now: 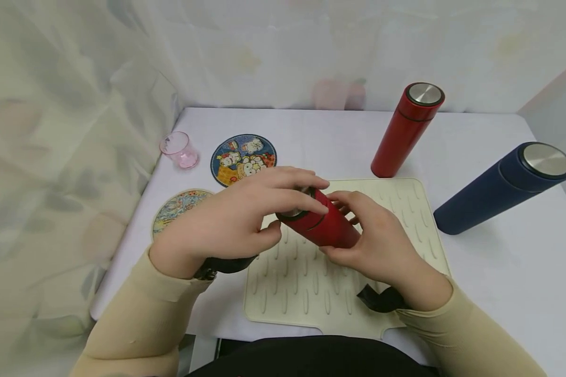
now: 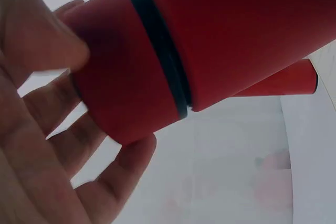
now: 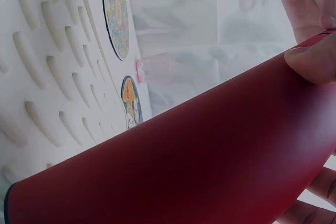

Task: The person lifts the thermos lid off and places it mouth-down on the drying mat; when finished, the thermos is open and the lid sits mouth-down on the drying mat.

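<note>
Beige sleeves [image 1: 134,319]: angled in from the near side, left and right, above the cream mat [image 1: 306,288].
Left hand [image 1: 236,214]: arched over the tilted red flask [image 1: 335,225], thumb and fingers gripping its lid [image 2: 126,72].
Right hand [image 1: 382,241]: wrapped round the body [image 3: 184,145], thumb on the near side.
Flask's direction: lid up and leftward, long axis slanting down to the right; whether its base touches the mat is hidden.
Flask's place: between the hands, over the mat, beneath the left fingers.

Pink glass [image 1: 181,152], round blue coaster [image 1: 243,157], navy flask [image 1: 497,191]
</note>
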Available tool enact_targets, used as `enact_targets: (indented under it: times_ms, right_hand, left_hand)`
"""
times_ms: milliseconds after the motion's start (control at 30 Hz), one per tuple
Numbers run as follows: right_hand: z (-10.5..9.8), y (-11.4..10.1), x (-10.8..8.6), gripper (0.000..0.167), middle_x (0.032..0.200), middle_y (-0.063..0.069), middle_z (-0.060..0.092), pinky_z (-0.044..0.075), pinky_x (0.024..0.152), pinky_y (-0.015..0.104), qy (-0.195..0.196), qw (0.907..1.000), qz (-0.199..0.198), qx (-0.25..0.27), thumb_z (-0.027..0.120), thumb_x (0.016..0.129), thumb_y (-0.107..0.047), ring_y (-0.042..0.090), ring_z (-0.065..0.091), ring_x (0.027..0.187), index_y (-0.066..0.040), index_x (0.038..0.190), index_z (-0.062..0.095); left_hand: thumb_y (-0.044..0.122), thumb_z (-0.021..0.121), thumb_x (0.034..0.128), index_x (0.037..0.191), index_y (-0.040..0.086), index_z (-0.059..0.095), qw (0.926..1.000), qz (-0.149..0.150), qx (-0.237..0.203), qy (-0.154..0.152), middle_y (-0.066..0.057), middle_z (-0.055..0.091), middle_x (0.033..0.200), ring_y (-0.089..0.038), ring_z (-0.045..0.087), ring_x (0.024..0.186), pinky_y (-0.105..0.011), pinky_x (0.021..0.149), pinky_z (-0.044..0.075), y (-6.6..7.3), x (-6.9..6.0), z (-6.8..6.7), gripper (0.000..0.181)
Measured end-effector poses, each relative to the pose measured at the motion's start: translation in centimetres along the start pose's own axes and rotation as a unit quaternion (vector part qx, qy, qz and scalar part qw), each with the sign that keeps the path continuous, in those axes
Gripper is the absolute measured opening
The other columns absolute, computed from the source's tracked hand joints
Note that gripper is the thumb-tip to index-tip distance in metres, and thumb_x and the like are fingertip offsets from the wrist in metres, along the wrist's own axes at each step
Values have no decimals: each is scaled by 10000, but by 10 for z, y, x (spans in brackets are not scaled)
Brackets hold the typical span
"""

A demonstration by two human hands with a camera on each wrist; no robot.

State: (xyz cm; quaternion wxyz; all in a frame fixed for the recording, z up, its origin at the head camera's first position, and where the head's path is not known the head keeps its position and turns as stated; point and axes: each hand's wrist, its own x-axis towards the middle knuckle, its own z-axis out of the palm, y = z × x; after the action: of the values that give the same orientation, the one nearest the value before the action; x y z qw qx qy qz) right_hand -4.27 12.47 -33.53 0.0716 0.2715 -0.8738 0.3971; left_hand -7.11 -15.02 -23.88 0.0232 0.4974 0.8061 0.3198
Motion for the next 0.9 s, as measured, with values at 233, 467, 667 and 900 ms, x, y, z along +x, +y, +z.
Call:
enact_targets:
  times_ms: [233, 467, 667, 900]
  right_hand:
    - [1, -5, 0, 829, 1281, 54, 735, 665, 849, 465, -77, 10000, -62, 4, 1016, 738, -164, 222, 718, 1138, -97, 1455, 605]
    - [1, -6, -1, 826, 1296, 69, 735, 664, 853, 462, -47, 10000, 30, -51, 1013, 739, -160, 246, 723, 1143, -88, 1456, 608]
    - [0, -5, 0, 832, 1301, 78, 735, 668, 842, 482, 0, 10000, -3, -87, 1014, 733, -145, 257, 728, 1142, -80, 1456, 608]
    - [1, -7, 0, 829, 1293, 70, 736, 667, 851, 478, -97, 9999, 58, -65, 1015, 739, -164, 246, 722, 1149, -92, 1459, 609]
  left_hand:
    - [252, 825, 938, 1383, 136, 750, 9918, -998, 641, 472, -2, 739, 1289, -136, 659, 1104, -402, 946, 554, 4, 1, 2, 466]
    - [413, 794, 989, 1519, 149, 660, 9847, -1184, 1139, 575, -32, 678, 1477, -239, 610, 1378, -503, 1157, 504, 6, -1, 7, 607]
    - [-88, 588, 853, 1513, 147, 676, 9997, -212, 87, 100, -69, 509, 1707, -272, 402, 1640, -554, 1318, 360, 3, -9, 3, 707]
    - [150, 811, 929, 1439, 111, 721, 9956, -785, 229, 461, -31, 716, 1425, -173, 663, 1290, -417, 1024, 571, -2, -6, 5, 520]
